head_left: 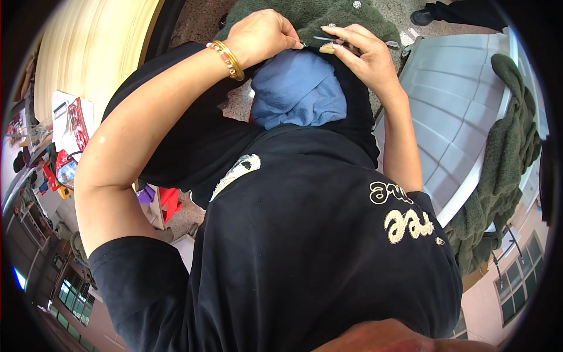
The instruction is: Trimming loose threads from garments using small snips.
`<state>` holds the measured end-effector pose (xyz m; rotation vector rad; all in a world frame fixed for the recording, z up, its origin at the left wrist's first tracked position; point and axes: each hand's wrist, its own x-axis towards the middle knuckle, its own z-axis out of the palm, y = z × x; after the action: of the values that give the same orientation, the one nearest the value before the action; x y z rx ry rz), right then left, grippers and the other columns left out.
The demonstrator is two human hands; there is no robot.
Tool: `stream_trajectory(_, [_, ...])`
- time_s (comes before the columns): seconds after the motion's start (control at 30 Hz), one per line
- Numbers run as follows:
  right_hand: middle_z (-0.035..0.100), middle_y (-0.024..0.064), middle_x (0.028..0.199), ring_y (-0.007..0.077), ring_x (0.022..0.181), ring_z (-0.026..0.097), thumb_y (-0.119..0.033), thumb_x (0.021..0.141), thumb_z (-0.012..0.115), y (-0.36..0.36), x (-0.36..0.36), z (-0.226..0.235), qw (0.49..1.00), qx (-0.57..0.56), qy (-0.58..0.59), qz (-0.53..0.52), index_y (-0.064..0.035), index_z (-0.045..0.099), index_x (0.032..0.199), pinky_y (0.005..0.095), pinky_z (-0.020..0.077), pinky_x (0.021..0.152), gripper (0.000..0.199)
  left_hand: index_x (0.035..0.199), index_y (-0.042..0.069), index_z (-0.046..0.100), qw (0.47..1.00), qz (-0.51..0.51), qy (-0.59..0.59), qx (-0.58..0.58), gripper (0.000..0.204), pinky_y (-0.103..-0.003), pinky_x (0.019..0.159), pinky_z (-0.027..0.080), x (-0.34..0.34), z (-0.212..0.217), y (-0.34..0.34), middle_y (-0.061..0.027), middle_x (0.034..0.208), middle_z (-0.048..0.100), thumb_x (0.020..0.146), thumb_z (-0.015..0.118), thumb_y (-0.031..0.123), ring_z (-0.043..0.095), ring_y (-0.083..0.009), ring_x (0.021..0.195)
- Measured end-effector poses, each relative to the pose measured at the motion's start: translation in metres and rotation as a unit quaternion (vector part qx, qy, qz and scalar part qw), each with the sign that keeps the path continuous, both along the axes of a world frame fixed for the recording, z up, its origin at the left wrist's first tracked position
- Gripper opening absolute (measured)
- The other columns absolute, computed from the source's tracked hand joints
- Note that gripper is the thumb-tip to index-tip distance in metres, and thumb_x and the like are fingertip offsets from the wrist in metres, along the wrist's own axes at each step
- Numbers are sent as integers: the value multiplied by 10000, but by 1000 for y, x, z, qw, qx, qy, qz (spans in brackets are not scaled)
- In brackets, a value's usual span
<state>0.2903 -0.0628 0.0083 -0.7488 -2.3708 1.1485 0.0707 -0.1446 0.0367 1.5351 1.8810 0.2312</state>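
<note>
Black shirt: we see it (316, 246) filling the lower middle, below the lap.
Plastic tub: we find it, pale grey (448, 88), along the right side.
Wooden surface: we note its light grain (88, 47) at the upper left.
Draped green knit: we see it (510, 146) hanging over the tub's far-right rim.
Green knit garment: we place it (311, 22) at the top centre, just beyond the knees; its near edge runs by both hands' fingertips, and most of it spreads away from us, past the grip.
Blue cloth: we see it bunched (299, 91) on the lap, just below the fingertips.
Left hand: we see it (261, 40) with thumb and forefinger brought together at the green garment's near edge; what sits between them is too small for us to tell.
Right hand: we see it (366, 57) facing the left, thumb and fingertip a little apart around the slim piece; whether they press on it, we cannot tell.
Gold bangles: we count several (227, 61) on the left wrist.
Slim piece: we see it, pale (322, 38), by the right fingertips.
</note>
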Motion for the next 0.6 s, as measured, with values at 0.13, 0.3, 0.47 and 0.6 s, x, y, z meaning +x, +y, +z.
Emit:
stream_trajectory(0.13, [559,30,806,126,683,534,-54,817,670,-7,-2,0,997,52,7,49,-121,676,1152,251,444,625,342,852,114,750,1000,-22,-14,4,159,-355,714,519,-2,28,-3,-117,799,689,788,677,240,671,-259,783])
stream_trajectory(0.3, [603,47,834,204,717,594,-96,812,674,-12,-6,-1,995,89,-19,42,-157,687,1129,305,481,651,323,815,100,757,999,-23,-33,-10,142,-344,677,522,-2,34,-4,-152,733,679,751,671,193,680,-260,708])
stream_trajectory(0.47, [612,39,845,224,733,610,-132,815,673,-14,-12,3,991,123,-38,43,-168,691,1111,318,495,657,299,815,93,754,999,-20,-27,2,142,-351,673,522,2,37,-4,-155,732,678,754,673,193,679,-265,704])
stream_trajectory(0.6, [611,33,841,220,729,608,-143,821,670,-15,-15,5,987,147,-52,51,-172,694,1097,317,499,657,279,813,90,753,999,-9,-30,-13,142,-355,673,521,3,40,-2,-154,721,675,756,677,196,678,-267,699])
